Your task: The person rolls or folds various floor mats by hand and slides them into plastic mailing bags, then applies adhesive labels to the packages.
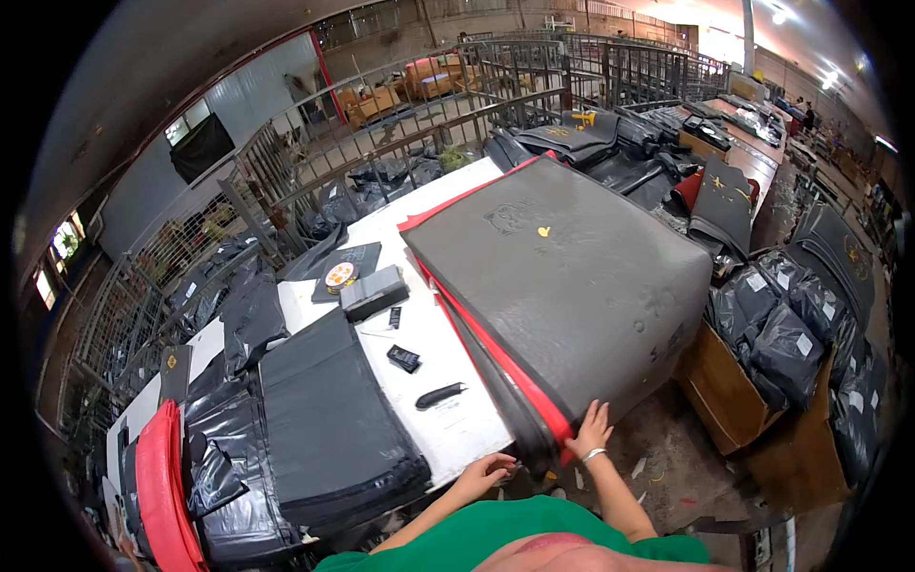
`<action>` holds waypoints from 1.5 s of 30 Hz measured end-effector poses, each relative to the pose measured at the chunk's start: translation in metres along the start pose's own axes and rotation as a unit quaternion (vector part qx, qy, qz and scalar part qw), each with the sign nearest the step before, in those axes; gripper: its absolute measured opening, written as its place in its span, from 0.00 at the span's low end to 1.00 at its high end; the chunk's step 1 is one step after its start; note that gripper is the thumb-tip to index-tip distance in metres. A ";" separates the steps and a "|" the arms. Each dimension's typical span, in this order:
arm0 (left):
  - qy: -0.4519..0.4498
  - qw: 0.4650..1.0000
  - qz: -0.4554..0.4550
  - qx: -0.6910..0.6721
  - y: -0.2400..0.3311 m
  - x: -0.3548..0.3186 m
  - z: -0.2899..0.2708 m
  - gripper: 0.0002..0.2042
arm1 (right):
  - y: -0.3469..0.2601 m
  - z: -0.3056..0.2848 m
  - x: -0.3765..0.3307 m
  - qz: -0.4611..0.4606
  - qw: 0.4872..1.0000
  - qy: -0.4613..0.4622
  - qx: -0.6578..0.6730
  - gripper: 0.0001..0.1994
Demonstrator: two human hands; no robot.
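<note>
A large grey sheet (562, 257) with red layers (534, 400) along its edge lies over the right part of the white table, its right side drooping past the table. My right hand (589, 437), with a silvery bracelet at the wrist, rests on the near corner of this stack with fingers spread. My left hand (488, 472) hovers by the table's near edge, fingers bent and apart, beside hanging dark sheets (524, 419); nothing shows in it. Left of it lies a stack of black plastic bags (334, 410). Small black pieces (404, 358) are scattered on the white tabletop (424, 391).
A grey block (374, 294) and a round sticker roll (341, 275) sit farther back. Folded red material (164, 477) is at the far left. Cardboard boxes (729, 391) of black packages stand on the right. Metal cage fencing (400, 124) runs behind the table.
</note>
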State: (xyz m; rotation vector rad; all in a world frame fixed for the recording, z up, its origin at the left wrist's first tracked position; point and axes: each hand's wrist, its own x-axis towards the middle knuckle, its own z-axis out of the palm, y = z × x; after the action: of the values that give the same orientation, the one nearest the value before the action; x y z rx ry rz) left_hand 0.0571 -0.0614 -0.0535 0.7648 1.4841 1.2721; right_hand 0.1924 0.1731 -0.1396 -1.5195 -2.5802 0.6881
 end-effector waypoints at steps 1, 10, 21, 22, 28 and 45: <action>0.001 1.000 -0.008 -0.007 0.014 0.005 0.016 0.13 | 0.004 -0.008 -0.007 -0.022 1.000 -0.013 -0.017 0.60; 0.017 0.999 -0.011 0.040 0.042 0.047 0.049 0.13 | 0.031 0.045 -0.022 -0.058 0.993 0.098 0.015 0.55; 0.027 0.992 0.001 0.123 0.056 0.081 -0.001 0.13 | 0.082 -0.001 -0.030 -0.196 0.977 0.063 0.051 0.18; 0.041 0.984 0.018 0.172 0.043 0.082 -0.016 0.13 | 0.089 -0.011 -0.032 -0.188 0.979 0.074 0.038 0.15; 0.267 0.943 -0.023 0.198 0.010 0.085 -0.132 0.11 | 0.059 -0.111 -0.005 -0.249 0.959 0.109 -0.080 0.09; 0.366 0.716 -0.126 0.581 -0.026 0.189 -0.282 0.13 | 0.056 -0.056 -0.025 0.063 0.981 -0.117 0.143 0.06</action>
State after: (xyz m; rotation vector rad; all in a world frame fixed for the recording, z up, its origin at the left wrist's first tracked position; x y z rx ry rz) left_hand -0.2626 0.0112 -0.1444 0.7638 3.0076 0.2272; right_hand 0.2665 0.1946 -0.1080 -1.5985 -2.4122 1.2602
